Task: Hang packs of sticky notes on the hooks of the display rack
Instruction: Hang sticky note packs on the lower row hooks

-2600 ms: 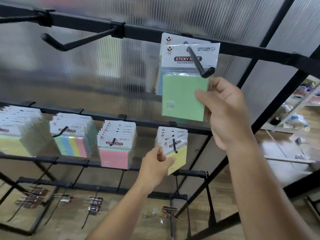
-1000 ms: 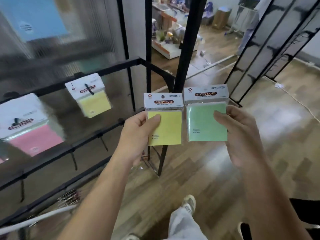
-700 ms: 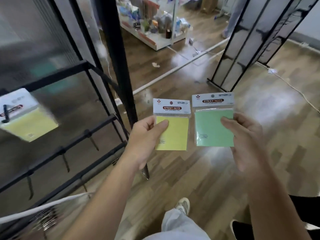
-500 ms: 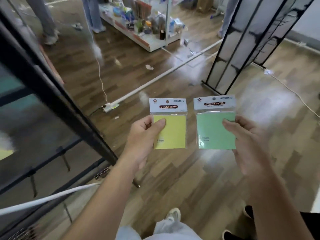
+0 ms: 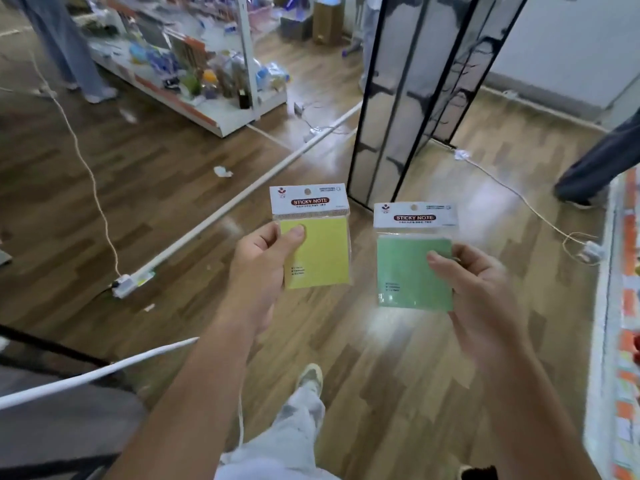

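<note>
The left hand (image 5: 263, 268) pinches a yellow pack (image 5: 317, 251) of sticky notes, thumb pressed flat on the front near the pad's upper left corner and the fingers curled out of sight behind it. The right hand (image 5: 485, 292) grips a green pack (image 5: 412, 271) the same way, thumb on the pad's right edge. Each pack is a square paper pad sealed in a clear, glossy plastic sleeve that catches the light, topped by a white card header with a small round hang hole punched in its middle. Both are held in the air at about chest height over the wooden floor (image 5: 173, 188), side by side but apart, the green one slightly lower. They stand nearly upright with their fronts to the camera, long axis running top to bottom and the header end up. Each header carries "STICKY NOTE" in pale capitals on a dark red oval band, a small red logo at its upper left, and fine print too small to read; a few tiny lines are also printed near each pad's lower left corner. The floor is brown plank laminate with a sheen. Beyond the packs stands a tall black-framed panel (image 5: 408, 98) filled with translucent sheeting, and a long white rail (image 5: 259, 181) lies slantwise on the floor beside a thin white cable (image 5: 86, 161).
</note>
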Tool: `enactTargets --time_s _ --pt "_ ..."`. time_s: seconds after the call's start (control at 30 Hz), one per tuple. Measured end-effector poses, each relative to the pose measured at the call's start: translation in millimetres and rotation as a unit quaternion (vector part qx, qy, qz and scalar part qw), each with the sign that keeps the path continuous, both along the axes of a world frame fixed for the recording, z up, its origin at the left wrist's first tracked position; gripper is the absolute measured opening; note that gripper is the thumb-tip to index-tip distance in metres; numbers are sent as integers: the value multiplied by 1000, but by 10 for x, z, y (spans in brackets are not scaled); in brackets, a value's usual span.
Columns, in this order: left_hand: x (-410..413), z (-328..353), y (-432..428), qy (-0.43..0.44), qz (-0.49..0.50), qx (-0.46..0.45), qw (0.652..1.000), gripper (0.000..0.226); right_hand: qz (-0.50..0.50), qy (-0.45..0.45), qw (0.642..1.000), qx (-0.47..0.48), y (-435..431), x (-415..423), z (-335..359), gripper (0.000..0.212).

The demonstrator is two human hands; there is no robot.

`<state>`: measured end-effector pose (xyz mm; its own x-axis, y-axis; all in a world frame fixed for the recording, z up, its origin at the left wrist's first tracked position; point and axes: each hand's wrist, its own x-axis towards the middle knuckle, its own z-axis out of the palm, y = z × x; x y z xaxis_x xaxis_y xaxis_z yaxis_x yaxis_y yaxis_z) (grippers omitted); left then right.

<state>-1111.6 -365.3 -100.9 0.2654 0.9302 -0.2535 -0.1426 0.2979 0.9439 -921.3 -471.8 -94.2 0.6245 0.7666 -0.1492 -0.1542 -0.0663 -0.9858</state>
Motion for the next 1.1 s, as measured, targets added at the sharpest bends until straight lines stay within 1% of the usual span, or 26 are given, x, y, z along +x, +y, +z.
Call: enactTargets --time_s 0.17,0.27,0.43,0.47,0.57,0.67,0.9,1.1 --pt "1023 131 989 -15 -66 33 997 18 -65 -19 998 17 721 901 181 10" --pt "1643 254 1537 -37 -100 42 993 18 -115 -26 992 37 1056 1464 299 24" --pt "2573 301 2128 -37 -143 43 988 14 -154 0 987 41 1447 2258 298 21" --pt "2764 293 2221 -35 -147 45 987 12 -154 7 987 44 1521 2425 275 22" --pt "3370 252 2482 -33 -141 42 989 23 -150 15 988 44 1762 2993 178 26" --pt "4040 242 2692 -43 -133 45 989 14 -137 21 989 48 2022 3695 121 20" --pt "5627 496 3085 -26 -101 72 992 16 -104 32 992 68 2533 5436 291 16" --pt "6742 563 3433 -35 -82 79 993 15 -75 11 994 74 3017 6591 401 16"
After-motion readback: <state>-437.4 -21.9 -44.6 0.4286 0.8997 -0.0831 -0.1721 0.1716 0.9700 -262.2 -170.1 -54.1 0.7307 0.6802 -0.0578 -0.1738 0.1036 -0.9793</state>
